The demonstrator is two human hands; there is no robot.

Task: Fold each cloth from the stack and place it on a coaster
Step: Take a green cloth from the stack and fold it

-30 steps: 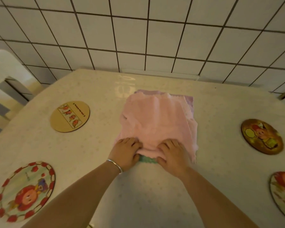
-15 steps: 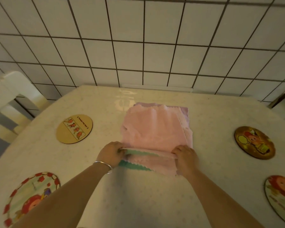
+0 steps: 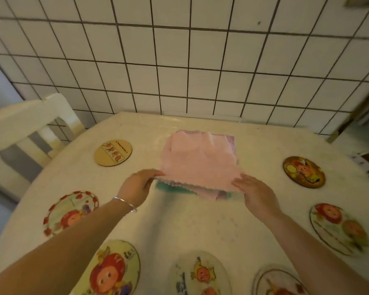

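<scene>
Pink cloth (image 3: 197,167) lifted at its near edge above the stack (image 3: 228,194)

The near corners are pinched by the left hand (image 3: 137,185) and right hand (image 3: 255,193); coasters (image 3: 113,152) are spread around on the table (image 3: 190,226).

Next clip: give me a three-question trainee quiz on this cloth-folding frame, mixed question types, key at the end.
1. True or false: the left hand and right hand both grip the pink cloth by its near edge.
2. What colour is the cloth showing just under the pink one at the near left?
3. Do any coasters, such as the tan coaster, hold a cloth yet? A) yes B) no

Key: 1 true; 2 green; 3 B.
</scene>
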